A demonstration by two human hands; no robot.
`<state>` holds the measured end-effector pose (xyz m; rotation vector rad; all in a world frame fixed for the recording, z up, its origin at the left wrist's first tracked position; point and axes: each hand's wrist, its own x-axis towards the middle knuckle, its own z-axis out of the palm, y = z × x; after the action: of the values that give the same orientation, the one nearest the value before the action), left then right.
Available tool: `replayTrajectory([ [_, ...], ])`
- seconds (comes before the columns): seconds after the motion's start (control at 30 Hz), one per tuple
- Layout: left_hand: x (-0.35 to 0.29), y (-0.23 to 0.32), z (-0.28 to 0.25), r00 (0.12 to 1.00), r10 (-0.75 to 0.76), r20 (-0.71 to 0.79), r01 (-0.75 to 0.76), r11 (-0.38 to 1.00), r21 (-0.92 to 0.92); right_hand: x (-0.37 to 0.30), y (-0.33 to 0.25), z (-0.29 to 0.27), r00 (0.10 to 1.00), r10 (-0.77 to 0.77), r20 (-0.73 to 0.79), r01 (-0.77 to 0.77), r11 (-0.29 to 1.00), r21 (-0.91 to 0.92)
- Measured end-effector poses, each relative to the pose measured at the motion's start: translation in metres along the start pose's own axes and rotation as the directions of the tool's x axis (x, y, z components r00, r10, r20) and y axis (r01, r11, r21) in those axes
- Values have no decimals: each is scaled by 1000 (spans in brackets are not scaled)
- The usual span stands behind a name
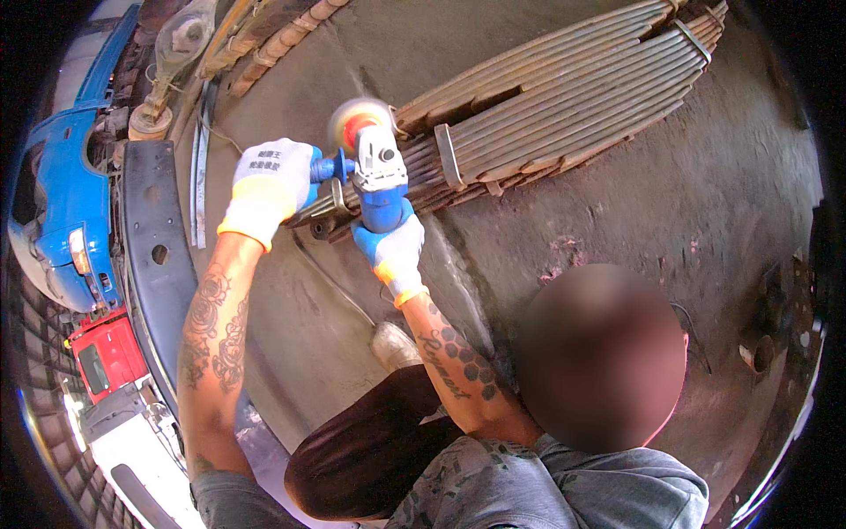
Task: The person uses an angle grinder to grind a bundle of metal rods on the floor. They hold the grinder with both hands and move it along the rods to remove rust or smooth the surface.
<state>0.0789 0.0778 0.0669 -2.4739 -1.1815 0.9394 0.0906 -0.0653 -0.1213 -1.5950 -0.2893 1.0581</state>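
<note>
Both my gloved hands hold an angle grinder (380,163) with a blue body and a silver head. My left hand (269,182), in a white, blue and orange-cuffed glove, is closed round its blue side handle (333,167). Lower down, my right hand (398,251) wraps the blue motor body. The round wheel (359,123), red at its centre, is blurred at the rim. Just right of the grinder lies a stack of rusty leaf springs (564,123) with metal clamp bands (448,155). Whether the wheel touches the springs, I cannot tell.
A dark steel beam (159,207) with holes runs along the left. Beyond it stand a blue truck cab (66,198), a red vehicle (110,357) and a white one (145,454). Rusty bars (286,44) lie at upper left. A thin cable (339,289) crosses the concrete floor (564,216).
</note>
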Motion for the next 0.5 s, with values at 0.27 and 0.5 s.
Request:
replayTrajectory([
  [0.27, 7, 6, -23, 994, -52, 101, 50, 998, 23, 4, -18, -10, 998, 46, 36, -45, 999, -16],
  [0.5, 32, -3, -31, 999, 17, 41, -20, 996, 83, 10, -35, -12, 999, 48, 16, -48, 998, 35],
])
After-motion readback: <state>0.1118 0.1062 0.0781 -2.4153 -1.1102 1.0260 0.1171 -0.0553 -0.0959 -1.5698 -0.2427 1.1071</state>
